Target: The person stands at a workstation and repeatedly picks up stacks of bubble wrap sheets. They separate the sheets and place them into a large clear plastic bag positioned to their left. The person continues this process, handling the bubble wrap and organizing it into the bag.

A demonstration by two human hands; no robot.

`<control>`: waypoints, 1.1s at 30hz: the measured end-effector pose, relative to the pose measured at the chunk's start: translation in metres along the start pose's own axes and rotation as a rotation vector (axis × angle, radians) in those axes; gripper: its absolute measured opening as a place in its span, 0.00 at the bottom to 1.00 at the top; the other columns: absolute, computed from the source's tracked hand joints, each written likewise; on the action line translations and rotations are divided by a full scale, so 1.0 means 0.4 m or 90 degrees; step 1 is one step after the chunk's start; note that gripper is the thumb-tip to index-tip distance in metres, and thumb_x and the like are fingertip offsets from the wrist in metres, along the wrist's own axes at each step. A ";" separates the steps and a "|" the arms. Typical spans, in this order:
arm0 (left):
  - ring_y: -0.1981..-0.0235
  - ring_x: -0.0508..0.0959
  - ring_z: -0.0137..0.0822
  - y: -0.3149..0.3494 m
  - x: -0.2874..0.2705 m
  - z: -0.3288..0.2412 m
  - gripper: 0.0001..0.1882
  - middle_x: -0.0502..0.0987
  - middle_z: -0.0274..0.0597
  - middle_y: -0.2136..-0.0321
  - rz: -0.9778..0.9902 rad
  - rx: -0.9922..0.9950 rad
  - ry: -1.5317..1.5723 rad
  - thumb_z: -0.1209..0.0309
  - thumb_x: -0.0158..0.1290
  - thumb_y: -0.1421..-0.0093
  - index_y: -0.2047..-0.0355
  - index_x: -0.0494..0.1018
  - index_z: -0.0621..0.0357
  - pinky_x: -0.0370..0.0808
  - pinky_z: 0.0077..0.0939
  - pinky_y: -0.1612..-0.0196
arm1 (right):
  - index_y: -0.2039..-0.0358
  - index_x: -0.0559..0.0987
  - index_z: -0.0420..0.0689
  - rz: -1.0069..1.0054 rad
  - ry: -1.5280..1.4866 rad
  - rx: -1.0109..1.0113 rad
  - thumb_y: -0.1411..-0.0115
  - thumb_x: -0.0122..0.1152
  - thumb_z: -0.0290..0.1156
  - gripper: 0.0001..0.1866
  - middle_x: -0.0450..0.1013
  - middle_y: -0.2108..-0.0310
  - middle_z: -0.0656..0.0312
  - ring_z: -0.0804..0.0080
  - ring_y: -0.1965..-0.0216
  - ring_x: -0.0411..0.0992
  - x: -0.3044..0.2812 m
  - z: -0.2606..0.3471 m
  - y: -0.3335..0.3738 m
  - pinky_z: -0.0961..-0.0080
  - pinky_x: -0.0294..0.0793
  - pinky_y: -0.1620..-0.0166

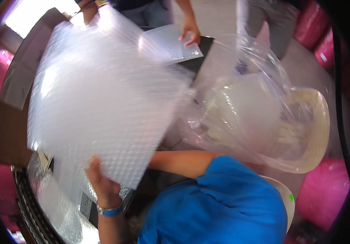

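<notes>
Bubble-wrap sheet point(101, 97) raised, blurred, left hand point(104, 187) gripping its lower edge, right forearm point(183, 162) passing behind it, right hand hidden, grip can't tell, cardboard point(10, 142) crowding its left edge, plastic-draped chair point(323, 122) off its right, co-worker's hand point(190, 32) beyond its far edge.

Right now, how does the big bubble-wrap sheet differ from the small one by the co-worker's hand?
Size: the big sheet fills more of the view than the small sheet.
Pose: the big sheet is raised, tilted; the small sheet lies on the dark tabletop.
Sharpness: the big sheet is blurrier than the small sheet.
Both: glossy bubbled plastic.
</notes>
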State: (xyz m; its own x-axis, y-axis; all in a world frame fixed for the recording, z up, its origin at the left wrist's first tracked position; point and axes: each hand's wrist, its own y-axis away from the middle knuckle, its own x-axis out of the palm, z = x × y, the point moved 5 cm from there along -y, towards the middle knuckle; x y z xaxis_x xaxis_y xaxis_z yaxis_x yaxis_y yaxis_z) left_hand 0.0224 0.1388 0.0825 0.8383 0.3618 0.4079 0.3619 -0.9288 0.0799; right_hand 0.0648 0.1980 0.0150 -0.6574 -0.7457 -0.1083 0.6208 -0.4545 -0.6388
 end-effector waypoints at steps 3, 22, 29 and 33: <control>0.59 0.72 0.36 -0.051 0.196 0.116 0.21 0.69 0.46 0.59 0.141 -0.106 -0.045 0.69 0.47 0.45 0.53 0.59 0.67 0.70 0.29 0.57 | 0.56 0.70 0.48 0.129 0.119 0.141 0.46 0.49 0.38 0.18 0.66 0.56 0.57 0.61 0.55 0.66 0.017 -0.036 0.029 0.70 0.66 0.53; 0.51 0.64 0.36 -0.040 0.272 0.076 0.34 0.59 0.45 0.48 0.407 -0.180 -0.395 0.64 0.53 0.46 0.43 0.50 0.59 0.63 0.31 0.50 | 0.49 0.59 0.44 0.151 0.071 0.222 0.52 0.53 0.27 0.28 0.68 0.61 0.52 0.59 0.61 0.69 -0.019 -0.029 -0.015 0.68 0.69 0.59; 0.62 0.72 0.32 0.203 -0.036 -0.401 0.26 0.67 0.42 0.54 -0.125 0.034 -0.854 0.66 0.52 0.46 0.49 0.60 0.60 0.69 0.24 0.60 | 0.46 0.58 0.40 0.068 -0.276 0.446 0.53 0.55 0.24 0.32 0.69 0.69 0.60 0.75 0.67 0.69 -0.109 -0.071 -0.009 0.79 0.69 0.64; 0.68 0.70 0.25 0.503 -0.187 -0.676 0.23 0.69 0.36 0.64 -0.485 0.044 -1.001 0.68 0.52 0.47 0.50 0.62 0.59 0.68 0.18 0.63 | 0.50 0.58 0.46 0.054 -0.134 0.497 0.49 0.50 0.25 0.25 0.67 0.71 0.57 0.77 0.80 0.68 -0.138 -0.072 -0.032 0.85 0.66 0.85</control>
State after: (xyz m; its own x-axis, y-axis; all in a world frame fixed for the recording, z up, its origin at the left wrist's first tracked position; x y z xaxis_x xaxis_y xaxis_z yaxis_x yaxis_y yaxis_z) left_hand -0.0778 -0.0968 0.3140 0.0350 0.4438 -0.8954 0.8089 -0.5388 -0.2354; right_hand 0.0809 0.2591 0.0070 -0.5486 -0.8337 0.0634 0.8351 -0.5428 0.0888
